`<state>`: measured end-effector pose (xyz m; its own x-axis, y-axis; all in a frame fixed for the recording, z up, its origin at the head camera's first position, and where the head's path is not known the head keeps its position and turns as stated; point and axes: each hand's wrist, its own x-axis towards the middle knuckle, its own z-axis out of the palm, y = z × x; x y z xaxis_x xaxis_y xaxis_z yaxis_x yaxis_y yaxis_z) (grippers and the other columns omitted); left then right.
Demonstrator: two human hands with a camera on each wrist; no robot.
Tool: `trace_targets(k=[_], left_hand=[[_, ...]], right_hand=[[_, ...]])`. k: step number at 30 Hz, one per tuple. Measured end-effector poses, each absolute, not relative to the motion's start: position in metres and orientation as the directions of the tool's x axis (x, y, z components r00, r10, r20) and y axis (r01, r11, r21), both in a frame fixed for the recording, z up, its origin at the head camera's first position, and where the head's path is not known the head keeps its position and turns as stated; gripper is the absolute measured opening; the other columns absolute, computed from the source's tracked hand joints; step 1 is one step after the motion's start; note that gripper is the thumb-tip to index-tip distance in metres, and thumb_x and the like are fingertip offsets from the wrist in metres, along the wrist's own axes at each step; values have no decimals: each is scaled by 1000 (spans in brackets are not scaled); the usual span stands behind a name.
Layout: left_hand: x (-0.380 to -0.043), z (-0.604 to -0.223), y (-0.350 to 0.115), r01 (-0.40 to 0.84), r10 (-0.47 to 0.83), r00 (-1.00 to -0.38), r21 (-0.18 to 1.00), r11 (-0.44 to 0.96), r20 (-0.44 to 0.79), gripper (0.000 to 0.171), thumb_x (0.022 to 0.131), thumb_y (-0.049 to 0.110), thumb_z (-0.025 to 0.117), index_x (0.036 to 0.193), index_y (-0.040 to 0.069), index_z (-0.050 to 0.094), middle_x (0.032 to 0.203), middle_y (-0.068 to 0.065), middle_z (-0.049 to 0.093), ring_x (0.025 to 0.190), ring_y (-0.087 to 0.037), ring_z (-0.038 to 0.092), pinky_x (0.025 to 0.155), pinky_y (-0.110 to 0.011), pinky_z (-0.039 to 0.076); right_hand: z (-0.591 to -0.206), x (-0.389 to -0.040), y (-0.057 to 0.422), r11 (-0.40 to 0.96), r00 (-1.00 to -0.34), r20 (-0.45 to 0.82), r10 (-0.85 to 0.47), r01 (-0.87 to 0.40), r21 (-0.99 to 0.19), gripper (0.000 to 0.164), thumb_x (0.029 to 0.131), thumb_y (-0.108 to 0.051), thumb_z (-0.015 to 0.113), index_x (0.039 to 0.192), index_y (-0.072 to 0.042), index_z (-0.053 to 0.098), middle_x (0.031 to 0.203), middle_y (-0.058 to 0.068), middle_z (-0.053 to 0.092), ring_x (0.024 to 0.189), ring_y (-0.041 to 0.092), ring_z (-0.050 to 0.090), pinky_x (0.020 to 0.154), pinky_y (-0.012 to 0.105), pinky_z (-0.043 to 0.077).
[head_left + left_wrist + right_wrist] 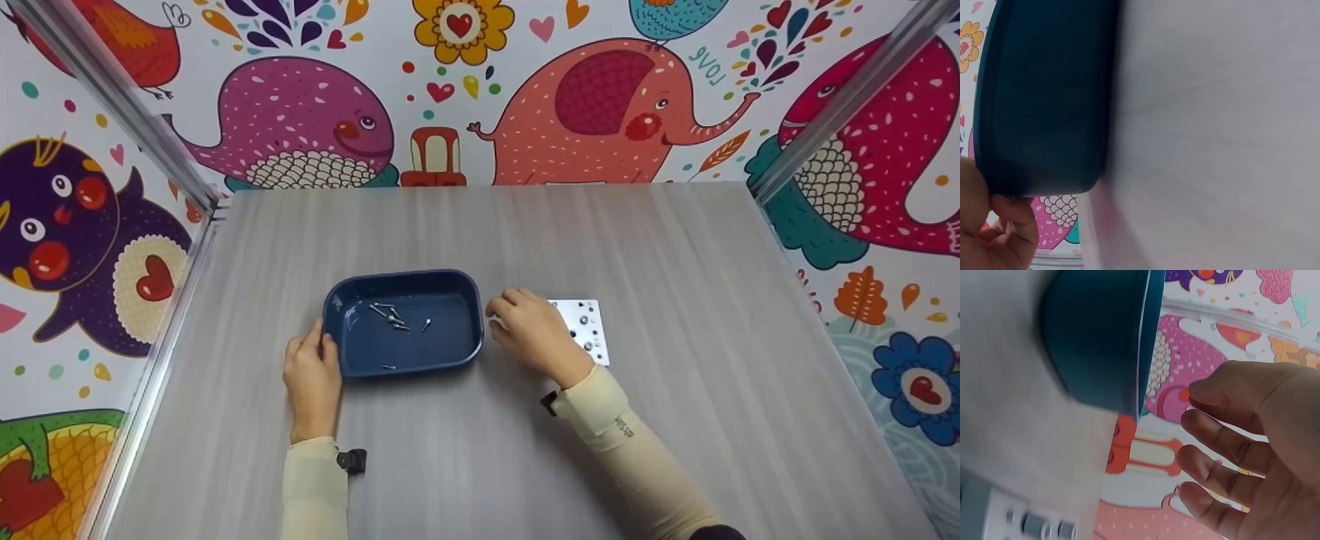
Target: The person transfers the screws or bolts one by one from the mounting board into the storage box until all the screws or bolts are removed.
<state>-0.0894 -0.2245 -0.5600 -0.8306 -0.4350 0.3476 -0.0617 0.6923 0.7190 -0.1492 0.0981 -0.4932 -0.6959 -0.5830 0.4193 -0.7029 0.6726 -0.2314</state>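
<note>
A dark blue tray (405, 346) with raised walls stands on the table, several small screws (390, 318) lying loose inside. My left hand (312, 379) holds the tray at its left end; in the left wrist view the thumb and fingers of the left hand (999, 233) meet the tray's corner (1044, 183). Beyond the tray's right end hovers my right hand (536, 334), apart from the wall. Loosely bent, the fingers of the right hand (1241, 455) hold nothing in the right wrist view. A white plate with holes and fittings (591, 334) lies partly hidden behind the right hand.
The grey wood-grain table (480, 457) extends around the tray and plate. Patterned walls (315, 112) with cartoon animals rise behind and at both sides. Metal rails (142, 112) run along the corners.
</note>
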Motion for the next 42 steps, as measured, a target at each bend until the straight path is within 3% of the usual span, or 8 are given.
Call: trace_targets(k=[20,29,42], left_hand=[[-90,-561,-225,-50,-436,-821,715,698,369,33,96,1,61,127,-10,63,93,-29,59,86,-44,58,82,-55,48],[-90,-561,-224,-64,-443,-827,723,688,348,33,97,1,60,128,-10,62,97,-30,59,90,-46,59,85,-56,47],[-91,-561,-225,-67,-444,-826,723,688,347,33,96,1,61,127,-10,63,97,-30,60,91,-46,59,85,-55,47]], right_hand=[[-503,-163,166,822,-835,349,-425,-518,-238,13,84,-3,78,95,-4,72,89,9,65,79,30,63,65,46,53],[-518,-169,175,854,-853,348,-388,-475,-211,11,84,-5,79,92,-2,73,85,11,64,76,32,62,63,46,53],[-528,-174,174,889,-904,249,-347,-402,-222,8,90,-4,71,97,-1,74,87,12,66,78,32,64,66,47,54]])
